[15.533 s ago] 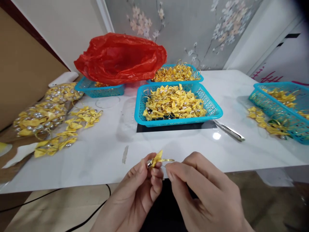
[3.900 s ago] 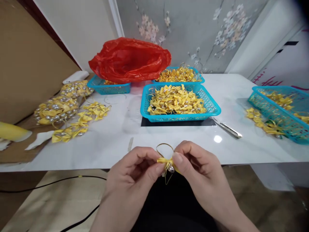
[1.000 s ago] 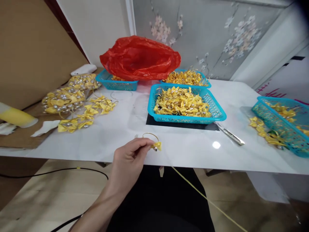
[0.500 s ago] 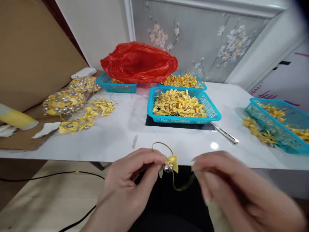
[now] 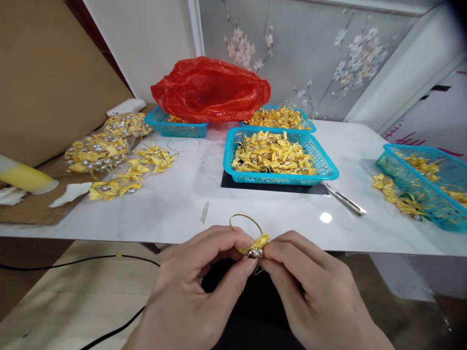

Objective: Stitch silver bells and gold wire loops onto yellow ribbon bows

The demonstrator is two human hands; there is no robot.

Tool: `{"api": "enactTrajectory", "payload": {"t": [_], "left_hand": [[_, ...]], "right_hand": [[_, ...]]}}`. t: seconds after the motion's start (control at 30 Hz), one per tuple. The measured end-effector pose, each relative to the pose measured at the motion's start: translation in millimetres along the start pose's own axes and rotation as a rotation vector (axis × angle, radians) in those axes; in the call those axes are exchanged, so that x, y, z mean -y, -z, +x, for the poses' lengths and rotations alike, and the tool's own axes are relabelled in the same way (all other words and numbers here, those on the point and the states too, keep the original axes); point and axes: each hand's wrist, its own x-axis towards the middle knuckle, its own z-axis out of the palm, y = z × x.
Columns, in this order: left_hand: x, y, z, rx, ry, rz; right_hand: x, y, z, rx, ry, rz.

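A small yellow ribbon flower (image 5: 261, 241) with silvery beads (image 5: 255, 253) at its centre is pinched between the thumb and fingers of my left hand (image 5: 204, 282). From it a thin gold cord (image 5: 248, 217) arches up in a loop over the left fingertips. My right hand (image 5: 310, 282) is closed at the flower's right side, its thumb and forefinger pressed together beside the beads. A short bend of the cord shows below the fingertips. What exactly the right fingers grip is partly hidden, but they meet the flower's cord.
A blue basket (image 5: 280, 179) of yellow flowers stands mid-table, with more baskets behind and at right (image 5: 438, 204). A red plastic bag (image 5: 211, 92) sits at the back. A metal blade tool (image 5: 345, 199) lies right of centre. Bagged beaded flowers (image 5: 97, 153) lie at left.
My right hand has moved left from beside the flower to meet it, and the cord stretched between them has shortened to a small bend. The flower has tilted, beads facing me.
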Motion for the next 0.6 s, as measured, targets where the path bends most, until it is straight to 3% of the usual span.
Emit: {"api": "enactTrajectory", "payload": {"t": [0.17, 0.47, 0.6], "left_hand": [[6.0, -1.2, -1.5, 0.027, 0.025, 0.019], [-3.2, 1.7, 0.8, 0.085, 0.085, -0.073], [-1.9, 5.3, 3.8, 0.058, 0.069, 0.029]], "right_hand": [[5.3, 1.2, -1.3, -0.022, -0.027, -0.045], [10.1, 10.4, 2.3, -0.098, 0.079, -0.138], [12.0, 11.8, -3.6, -0.123, 0.012, -0.178]]}}
